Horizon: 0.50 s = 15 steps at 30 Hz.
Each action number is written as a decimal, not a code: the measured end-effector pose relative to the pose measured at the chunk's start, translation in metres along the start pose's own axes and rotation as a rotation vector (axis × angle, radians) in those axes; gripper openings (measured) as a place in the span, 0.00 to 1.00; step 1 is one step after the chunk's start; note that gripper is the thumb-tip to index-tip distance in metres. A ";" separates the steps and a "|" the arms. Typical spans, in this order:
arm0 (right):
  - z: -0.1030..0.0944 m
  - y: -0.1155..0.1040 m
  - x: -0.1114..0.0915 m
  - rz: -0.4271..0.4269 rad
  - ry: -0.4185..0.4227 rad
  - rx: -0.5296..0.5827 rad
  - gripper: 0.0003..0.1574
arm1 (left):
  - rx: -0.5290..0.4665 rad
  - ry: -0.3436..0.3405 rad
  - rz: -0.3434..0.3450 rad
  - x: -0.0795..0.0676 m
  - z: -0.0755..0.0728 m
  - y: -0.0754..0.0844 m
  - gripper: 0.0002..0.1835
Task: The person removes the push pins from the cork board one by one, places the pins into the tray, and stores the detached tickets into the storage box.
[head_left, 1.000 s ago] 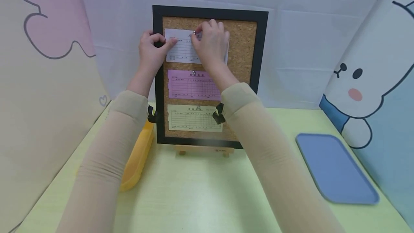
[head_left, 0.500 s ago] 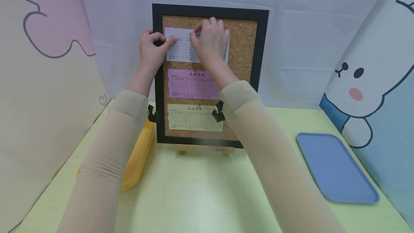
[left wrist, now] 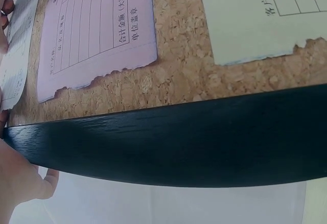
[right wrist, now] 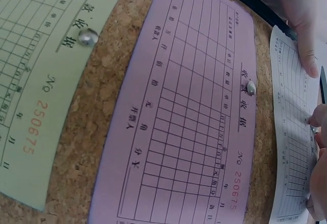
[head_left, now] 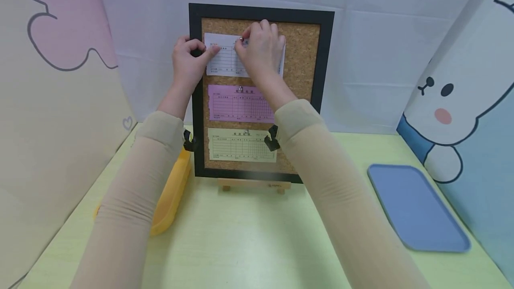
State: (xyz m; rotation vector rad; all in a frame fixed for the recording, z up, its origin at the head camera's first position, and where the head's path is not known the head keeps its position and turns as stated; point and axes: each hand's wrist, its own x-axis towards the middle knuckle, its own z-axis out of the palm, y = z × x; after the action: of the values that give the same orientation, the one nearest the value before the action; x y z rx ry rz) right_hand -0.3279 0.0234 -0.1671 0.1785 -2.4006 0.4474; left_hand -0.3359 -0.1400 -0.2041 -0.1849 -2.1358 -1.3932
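Observation:
A black-framed corkboard (head_left: 301,57) stands upright, with a white receipt slip (head_left: 222,61) at its top. My left hand (head_left: 188,62) grips the board's left edge, fingers behind the frame and thumb pressing the slip's left part. At the slip's top middle, my right hand (head_left: 263,52) pinches a silver push pin (head_left: 241,39) between thumb and index finger. That hand covers much of the slip's right half. Below hang a pink slip (right wrist: 179,101) and a pale green slip (head_left: 242,145), each with a silver pin at its top middle.
A small wooden easel (head_left: 254,183) supports the board on the light green table (head_left: 241,235). To the left, partly behind my left sleeve, is a yellow tray (head_left: 170,200). A blue tray (head_left: 417,208) lies at the right.
My right fingertips shift slightly at the pin, whose head shows again after being covered half a second ago. The left hand keeps its place on the frame and slip.

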 end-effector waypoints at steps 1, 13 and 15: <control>0.000 0.000 0.000 -0.002 0.003 -0.005 0.15 | 0.000 0.001 0.000 0.000 0.000 0.000 0.21; 0.001 0.003 -0.002 -0.044 0.035 -0.044 0.14 | -0.010 -0.003 0.001 -0.001 0.003 0.001 0.21; 0.001 0.004 -0.002 -0.054 0.041 -0.048 0.14 | -0.014 -0.003 0.003 0.000 0.004 0.000 0.21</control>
State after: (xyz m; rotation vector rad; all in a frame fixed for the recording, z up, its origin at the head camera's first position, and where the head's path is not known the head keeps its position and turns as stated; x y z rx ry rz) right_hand -0.3282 0.0266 -0.1703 0.2101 -2.3578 0.3642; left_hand -0.3370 -0.1368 -0.2049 -0.1954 -2.1280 -1.4075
